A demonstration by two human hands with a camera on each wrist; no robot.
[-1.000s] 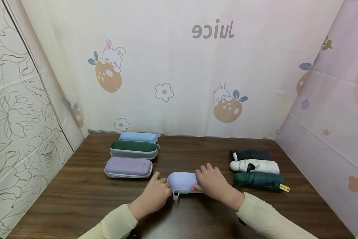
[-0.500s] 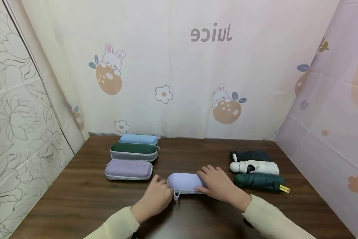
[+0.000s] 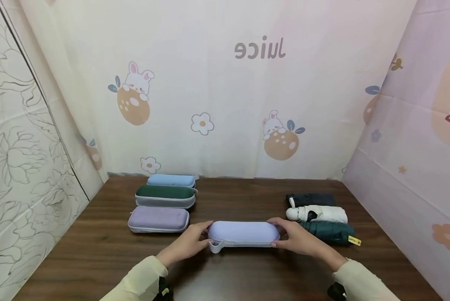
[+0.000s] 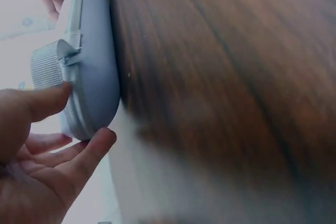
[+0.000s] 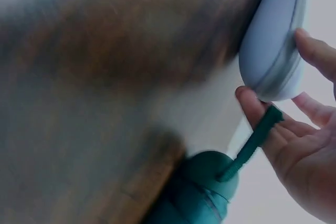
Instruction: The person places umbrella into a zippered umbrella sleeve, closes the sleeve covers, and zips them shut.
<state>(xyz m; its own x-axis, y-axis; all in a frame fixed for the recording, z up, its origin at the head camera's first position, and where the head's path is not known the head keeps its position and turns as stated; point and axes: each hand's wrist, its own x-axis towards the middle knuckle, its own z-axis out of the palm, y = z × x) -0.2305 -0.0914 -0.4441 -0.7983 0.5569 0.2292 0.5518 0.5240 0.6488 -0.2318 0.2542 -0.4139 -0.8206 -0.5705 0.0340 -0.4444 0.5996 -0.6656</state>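
A lavender zippered hard case point(image 3: 243, 232) with rounded ends lies lengthwise in front of me on the brown table. My left hand point(image 3: 187, 244) holds its left end, thumb at the zip seam and fingers round the end. There a pale ribbed strap point(image 4: 48, 66) sticks out beside the zip, as the left wrist view shows. The right end is held by my right hand point(image 3: 300, 238), its thumb point(image 5: 315, 51) on the seam and fingers behind and under. Along its visible front the zip looks closed.
Purple point(image 3: 158, 218), green point(image 3: 165, 193) and light blue point(image 3: 171, 180) cases lie in a row at the left. Folded umbrellas, black point(image 3: 313, 200), white point(image 3: 324, 214) and dark green point(image 3: 328, 232), lie at the right, the green one by my right hand. A curtain point(image 3: 225, 92) hangs behind.
My right hand has slid right along the case to its end, uncovering the top. My left hand has gone from the front left corner to grip the left end. The view has shifted slightly.
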